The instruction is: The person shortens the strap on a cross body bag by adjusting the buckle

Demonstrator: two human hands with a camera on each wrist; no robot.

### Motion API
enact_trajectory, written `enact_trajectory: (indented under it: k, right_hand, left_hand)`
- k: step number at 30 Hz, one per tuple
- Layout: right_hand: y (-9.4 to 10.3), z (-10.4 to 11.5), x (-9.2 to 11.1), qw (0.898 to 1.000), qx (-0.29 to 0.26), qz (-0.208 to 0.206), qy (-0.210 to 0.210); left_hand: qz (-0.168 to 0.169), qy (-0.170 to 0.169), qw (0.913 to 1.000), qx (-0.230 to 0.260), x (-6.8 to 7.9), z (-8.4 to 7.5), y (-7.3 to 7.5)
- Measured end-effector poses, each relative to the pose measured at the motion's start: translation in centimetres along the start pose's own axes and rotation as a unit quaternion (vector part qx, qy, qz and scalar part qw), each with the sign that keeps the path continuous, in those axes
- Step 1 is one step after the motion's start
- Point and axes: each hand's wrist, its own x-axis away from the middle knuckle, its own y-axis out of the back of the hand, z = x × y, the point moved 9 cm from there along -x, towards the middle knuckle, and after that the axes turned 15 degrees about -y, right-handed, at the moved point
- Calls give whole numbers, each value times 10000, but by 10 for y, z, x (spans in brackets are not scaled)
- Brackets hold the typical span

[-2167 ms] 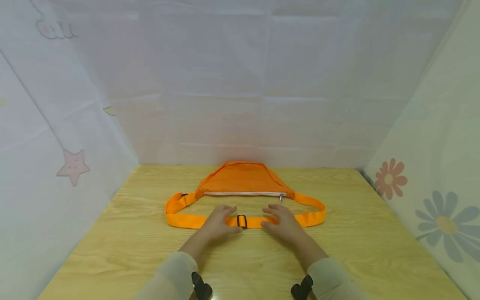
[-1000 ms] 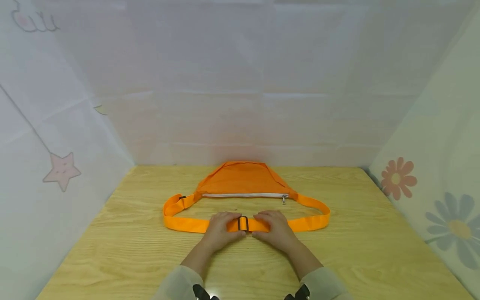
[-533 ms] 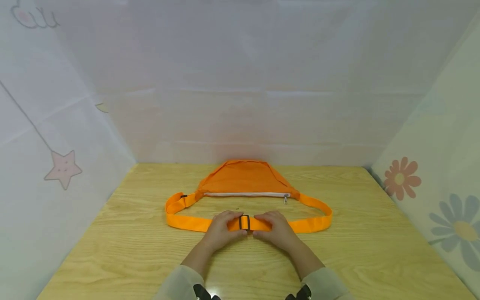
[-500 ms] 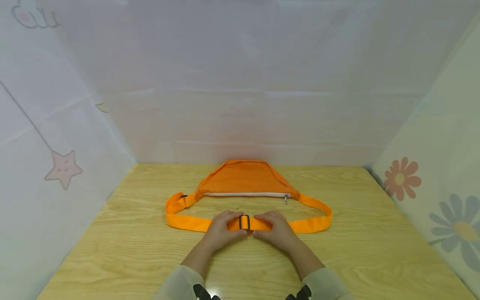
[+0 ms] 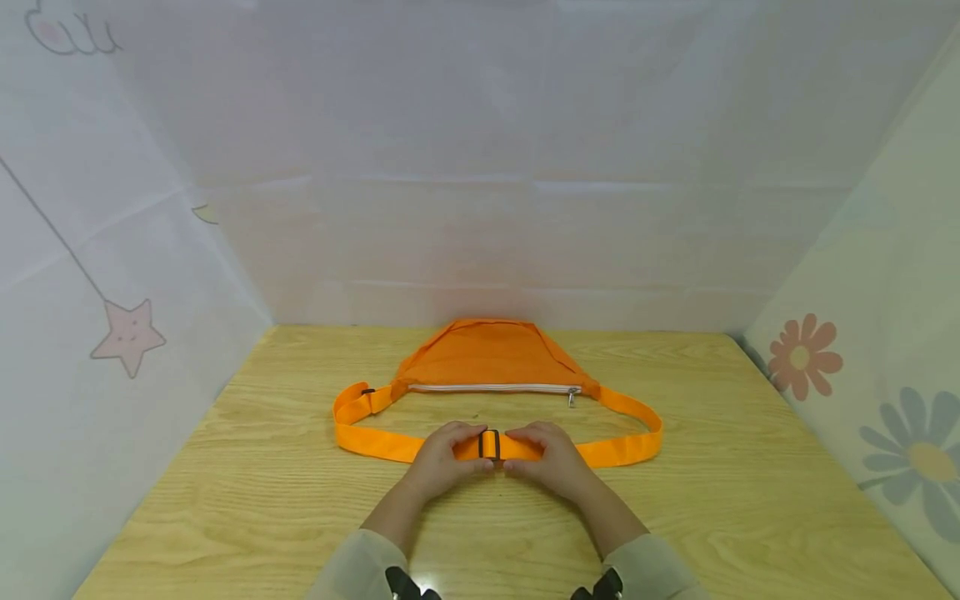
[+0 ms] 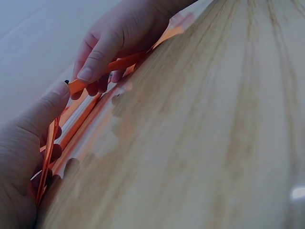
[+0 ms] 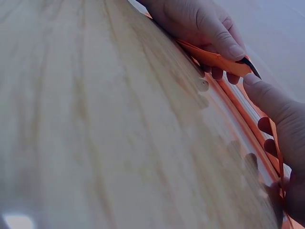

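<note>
While the orange bag [image 5: 486, 360] is lying flat on the worktop [image 5: 247, 500], you're pinching its strap [image 5: 378, 446] w/ both grips, left hand [image 5: 442, 458] & right hand [image 5: 551, 458], beside the black buckle [image 5: 489, 444].

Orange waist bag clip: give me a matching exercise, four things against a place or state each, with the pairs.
Things:
1. left hand
2. right hand
3. black buckle
4. zipper pull

Places or states:
A. at the right end of the bag's zip
B. pinches the strap just left of the buckle
C. on the strap between both hands
D. pinches the strap just right of the buckle

Pairs: 1-B, 2-D, 3-C, 4-A
</note>
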Motion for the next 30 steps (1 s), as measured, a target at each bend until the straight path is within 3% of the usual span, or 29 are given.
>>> enact_trajectory:
  k: [16,25,30]
  right_hand:
    - [-8,12,2,9996,-238,14,161]
    - [-5,12,1,9996,11,-104,246]
    - [1,7,3,9978,514,-299,289]
  left_hand:
    - [-6,-50,9998,207,-1,1,-3]
    - [-64,-11,9997,221,-3,0,-2]
    - [-108,-9,9995,290,-3,0,-2]
